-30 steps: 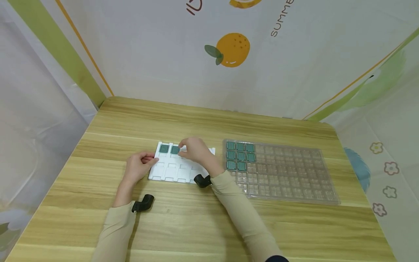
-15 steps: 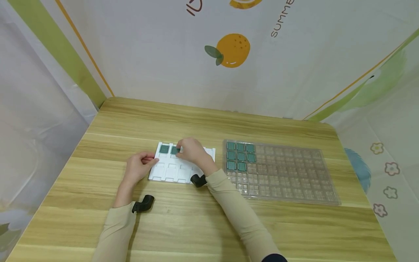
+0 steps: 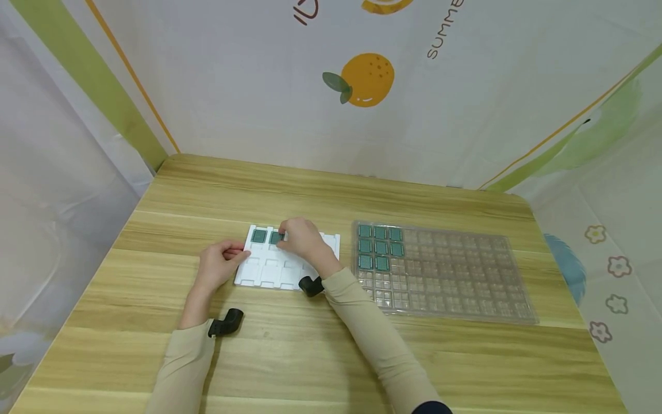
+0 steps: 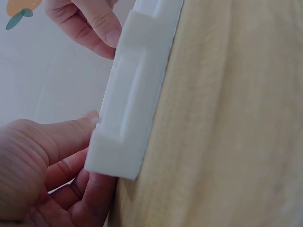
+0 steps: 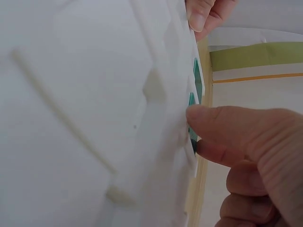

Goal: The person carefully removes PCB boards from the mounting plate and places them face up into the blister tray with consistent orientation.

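Note:
My left hand point(image 3: 219, 263) grips the left edge of a white pocketed tray point(image 3: 269, 271), thumb on top; in the left wrist view its fingers curl beneath the tray corner point(image 4: 113, 153). My right hand point(image 3: 305, 238) reaches over the tray's back row. Its thumb and index finger pinch a square green chip point(image 5: 191, 100) at the second pocket, partly covered by the fingertips. Beside it, another green chip point(image 3: 259, 236) lies flat in the back left pocket. The tray's front pockets hold nothing.
Right of the white tray lies a long clear plastic tray point(image 3: 465, 276) with many small pockets. Several green chips point(image 3: 380, 246) fill its back left pockets. The wooden table point(image 3: 289, 356) meets a printed curtain point(image 3: 248, 98) behind. Black wrist mounts point(image 3: 227, 322) stick out from both sleeves.
My right hand has shifted slightly left, its fingertips now covering more of the chip in the second pocket. The left hand and both trays have stayed put.

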The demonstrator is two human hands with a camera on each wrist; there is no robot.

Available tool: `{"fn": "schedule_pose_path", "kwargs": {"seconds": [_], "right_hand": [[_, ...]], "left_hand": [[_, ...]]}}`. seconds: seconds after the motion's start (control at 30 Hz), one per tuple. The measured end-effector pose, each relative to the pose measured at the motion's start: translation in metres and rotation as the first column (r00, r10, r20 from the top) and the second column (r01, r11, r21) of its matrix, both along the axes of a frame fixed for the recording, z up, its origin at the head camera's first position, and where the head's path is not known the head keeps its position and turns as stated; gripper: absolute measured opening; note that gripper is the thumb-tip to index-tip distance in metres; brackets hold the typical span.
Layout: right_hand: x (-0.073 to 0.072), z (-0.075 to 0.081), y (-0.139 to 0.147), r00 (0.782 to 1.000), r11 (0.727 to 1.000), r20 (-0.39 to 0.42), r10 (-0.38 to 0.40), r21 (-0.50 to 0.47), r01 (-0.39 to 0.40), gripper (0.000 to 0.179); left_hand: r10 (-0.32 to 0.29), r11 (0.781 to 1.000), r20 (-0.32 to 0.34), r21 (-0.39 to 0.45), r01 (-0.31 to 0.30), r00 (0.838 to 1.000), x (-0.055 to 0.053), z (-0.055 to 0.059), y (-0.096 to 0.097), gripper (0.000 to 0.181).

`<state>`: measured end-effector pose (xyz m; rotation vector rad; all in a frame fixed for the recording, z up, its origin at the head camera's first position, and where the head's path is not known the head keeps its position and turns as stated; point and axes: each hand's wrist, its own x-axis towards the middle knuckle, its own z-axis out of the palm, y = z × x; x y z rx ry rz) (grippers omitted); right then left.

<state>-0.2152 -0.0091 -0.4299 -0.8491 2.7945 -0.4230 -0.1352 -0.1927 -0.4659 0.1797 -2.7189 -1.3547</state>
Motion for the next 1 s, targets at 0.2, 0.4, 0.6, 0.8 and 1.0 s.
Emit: {"fn": "schedule_pose_path", "kwargs": {"seconds": [0.2,0.4,0.6,0.8,1.0], "right_hand": [[-0.0008,-0.0028,-0.0024,1.0,1.0,-0.007,-0.022,0.011,0.022,0.027],[-0.0004,-0.0028,-0.0029,1.0,1.0,0.006,-0.03,-0.003,0.03,0.027],[-0.0007,-0.0035,-0.0022,0.999,0.999,0.015,-0.033,-0.039,0.033,0.026],[-0.0004,-0.002,-0.0011,0.999,0.998,0.029,-0.034,-0.051,0.035,0.027],[0.0007,0.0005,0.0027,0.998,0.997,0.054,-0.037,-0.072,0.041,0.028]], "left_hand": [[-0.001,1.0,0.001,-0.003,0.001,1.0,0.0,0.0,0.0001,0.021],[0.004,1.0,0.015,0.002,-0.005,1.0,0.0004,0.0014,0.0005,0.021],[0.003,1.0,0.013,0.007,-0.003,1.0,0.0004,0.0016,0.0008,0.021],[0.002,1.0,0.008,0.005,-0.002,1.0,0.0006,0.0019,0.0011,0.021],[0.002,1.0,0.0,-0.001,-0.002,1.0,0.0009,0.0036,0.0013,0.022]]}}
